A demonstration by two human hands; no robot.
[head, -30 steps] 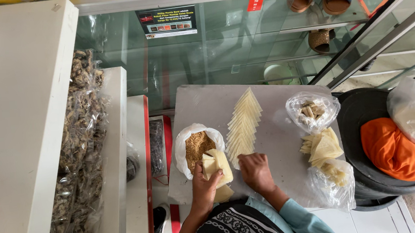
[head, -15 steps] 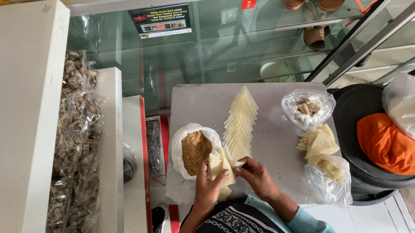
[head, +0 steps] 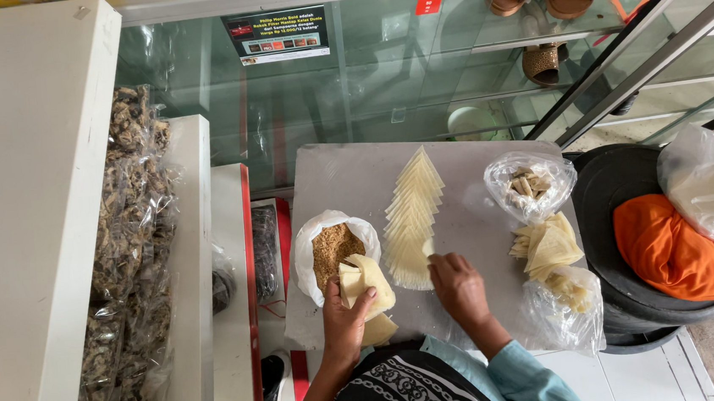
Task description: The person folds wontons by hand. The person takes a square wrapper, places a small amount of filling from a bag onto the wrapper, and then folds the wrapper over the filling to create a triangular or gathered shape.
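My left hand (head: 345,320) holds a small stack of pale yellow dough sheets (head: 365,280) just beside a white bag of brown crumbly filling (head: 332,249). My right hand (head: 457,284) rests on the grey board (head: 477,216), its fingertips touching the near end of a long overlapping row of pale dough sheets (head: 411,213). More sheets lie under my left wrist at the board's near edge.
A clear bag of small folded pieces (head: 530,183) and a pile of folded wrappers (head: 547,245) with another clear bag (head: 564,299) lie at the right. A black tub with an orange cloth (head: 671,248) stands right. Bagged dried goods (head: 124,261) line the left shelf.
My right hand has shifted slightly to the near end of the row of sheets. My left hand still holds its stack by the filling bag.
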